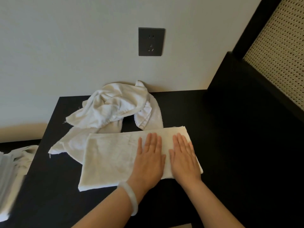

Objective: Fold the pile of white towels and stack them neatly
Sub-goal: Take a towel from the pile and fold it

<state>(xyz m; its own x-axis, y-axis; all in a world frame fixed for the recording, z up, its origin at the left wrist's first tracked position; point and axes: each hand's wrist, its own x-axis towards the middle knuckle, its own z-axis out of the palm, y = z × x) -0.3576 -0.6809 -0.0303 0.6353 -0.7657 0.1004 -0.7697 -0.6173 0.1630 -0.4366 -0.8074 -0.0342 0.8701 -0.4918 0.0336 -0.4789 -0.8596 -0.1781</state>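
Observation:
A white towel [108, 158], folded into a long flat rectangle, lies on the black table [230, 145] in front of me. My left hand [148, 158] rests flat on its right half, fingers together, a pale bangle on the wrist. Just to the right, my right hand [184, 158] lies flat on the towel's right end. Behind the towel a crumpled pile of white towels [113, 109] sits against the wall. A stack of white towels [9, 175] sits at the left edge of view, blurred.
A dark wall socket [151, 41] is on the grey wall above the pile. A black frame with a woven cane panel [279, 46] rises at the right of the table. The table's left edge runs diagonally beside the stack.

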